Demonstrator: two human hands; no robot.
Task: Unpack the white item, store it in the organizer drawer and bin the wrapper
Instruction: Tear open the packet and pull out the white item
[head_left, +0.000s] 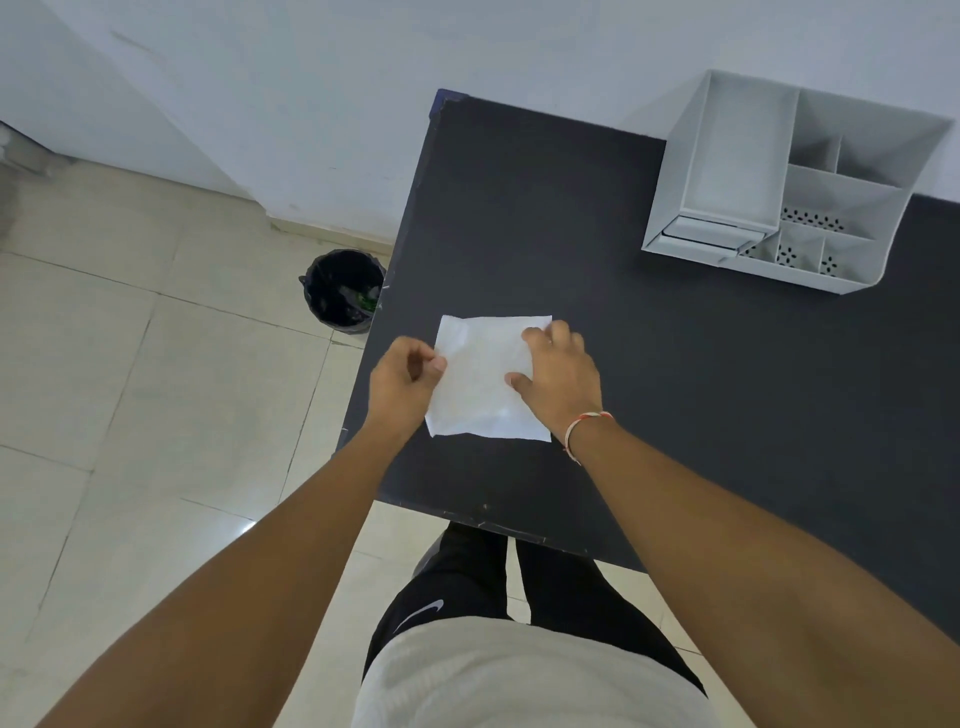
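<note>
A flat white square packet (485, 379) lies on the black table (649, 364) near its left edge. My left hand (402, 382) pinches the packet's left edge between thumb and fingers. My right hand (558, 376) rests on the packet's right side, fingers spread over it. A white desk organizer (779, 182) stands at the table's far right, with a small shut drawer (706, 234) at its lower front. A black-lined bin (343, 291) sits on the floor just left of the table. Whether the wrapper is torn cannot be told.
The organizer has several open compartments, some with perforated bottoms. A white wall runs behind the table. Beige floor tiles lie to the left. My legs stand at the table's near edge.
</note>
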